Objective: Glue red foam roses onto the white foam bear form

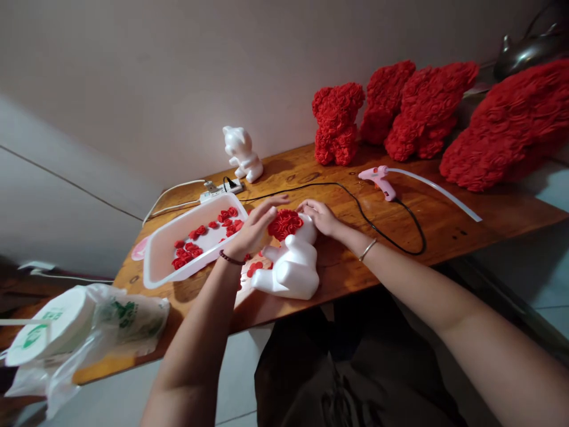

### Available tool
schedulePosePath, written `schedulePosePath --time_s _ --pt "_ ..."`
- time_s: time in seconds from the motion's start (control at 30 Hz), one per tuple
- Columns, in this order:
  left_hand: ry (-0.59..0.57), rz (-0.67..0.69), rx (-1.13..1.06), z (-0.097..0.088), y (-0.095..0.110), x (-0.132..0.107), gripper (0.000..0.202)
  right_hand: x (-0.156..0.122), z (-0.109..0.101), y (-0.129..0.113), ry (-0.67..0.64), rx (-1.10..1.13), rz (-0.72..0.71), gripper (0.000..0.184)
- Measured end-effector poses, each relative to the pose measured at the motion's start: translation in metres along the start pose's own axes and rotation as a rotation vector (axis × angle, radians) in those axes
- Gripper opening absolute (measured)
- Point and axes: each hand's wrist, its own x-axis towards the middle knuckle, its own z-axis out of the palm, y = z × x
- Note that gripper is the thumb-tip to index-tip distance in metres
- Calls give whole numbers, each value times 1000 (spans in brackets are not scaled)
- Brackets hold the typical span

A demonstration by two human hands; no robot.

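Note:
A white foam bear [296, 270] lies on its back at the table's near edge, its face covered with red foam roses [285, 224]. My left hand [259, 224] is beside the roses on the left, fingers stretched out; whether it touches them I cannot tell. On the far right side of the bear's head rests my right hand [320, 216], its fingers bent loosely against or close to the head. Just left of the bear, several loose red petals lie on the table. A white plastic tub [155, 261] with red roses in it stands left of my left hand.
A pink glue gun [380, 181] with a long glue stick and black cord lies right of centre. Several red rose bears [338, 124] line the back right. A bare white bear [242, 155] sits behind a power strip [222, 188]. A bagged cup [53, 326] is front left.

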Motion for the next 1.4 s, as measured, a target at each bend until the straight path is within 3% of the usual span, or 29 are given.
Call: schedulePosePath --time_s 0.13,0.23,0.63,0.77,0.93,1.1,1.23,1.4 --pt "-259 165 303 11 21 18 37 -2 0 6 31 36 40 17" --pt "-328 248 435 16 26 28 32 -1 1 9 52 54 29 17" --pt "-242 211 430 24 19 28 30 -2 4 13 86 22 -19 18" --pt "-293 240 416 19 18 30 34 -3 3 12 70 53 3 17" --pt "-348 418 485 9 21 33 45 -4 4 9 60 116 48 10" --pt "-448 448 467 15 29 28 37 -8 5 3 13 66 107 12" --pt "-361 398 479 23 28 25 29 -12 5 2 23 2 86 16" --pt "-280 440 521 22 16 22 21 -12 4 3 1 -99 -5 18"
